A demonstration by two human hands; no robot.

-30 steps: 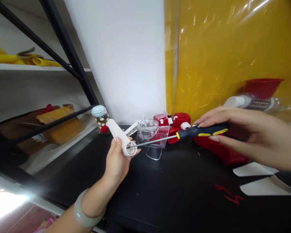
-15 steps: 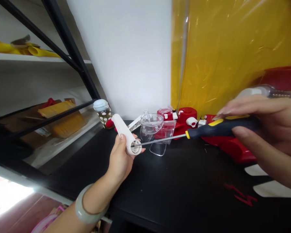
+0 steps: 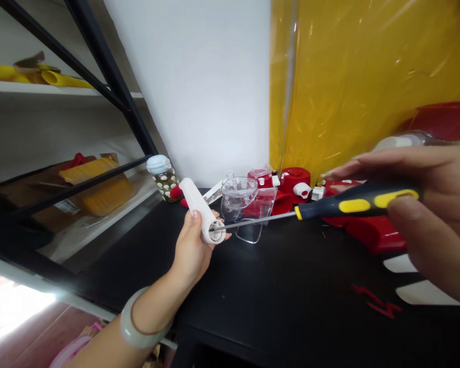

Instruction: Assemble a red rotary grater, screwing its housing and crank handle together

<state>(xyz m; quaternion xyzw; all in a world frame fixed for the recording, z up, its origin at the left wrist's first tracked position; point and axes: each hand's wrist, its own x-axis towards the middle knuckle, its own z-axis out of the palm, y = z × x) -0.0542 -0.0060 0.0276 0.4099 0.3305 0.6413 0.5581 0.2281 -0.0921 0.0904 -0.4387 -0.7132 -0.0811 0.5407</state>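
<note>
My left hand (image 3: pixel 191 240) is closed round a white plastic handle-shaped part (image 3: pixel 198 204), its round hollow end facing right. In my right hand (image 3: pixel 429 204) is a screwdriver (image 3: pixel 329 205) with a dark blue and yellow handle, held between thumb and fingers. The metal shaft points left and its tip is inside the part's round end; what it touches there is hidden. Behind the part lie a clear plastic cup-like piece (image 3: pixel 238 191) and red plastic housings (image 3: pixel 296 184) with white fittings.
A lidded bottle (image 3: pixel 161 176) stands at the back left beside a rack (image 3: pixel 117 92) holding boxes. Thin red pieces (image 3: pixel 383 307) and white flat strips (image 3: pixel 425 292) lie at right on the black table (image 3: pixel 276 306). Yellow sheeting (image 3: pixel 352 87) hangs behind.
The screwdriver handle has turned, so its yellow grips now face me. My right thumb and fingers have shifted on it. My left hand and the white part stay nearly still.
</note>
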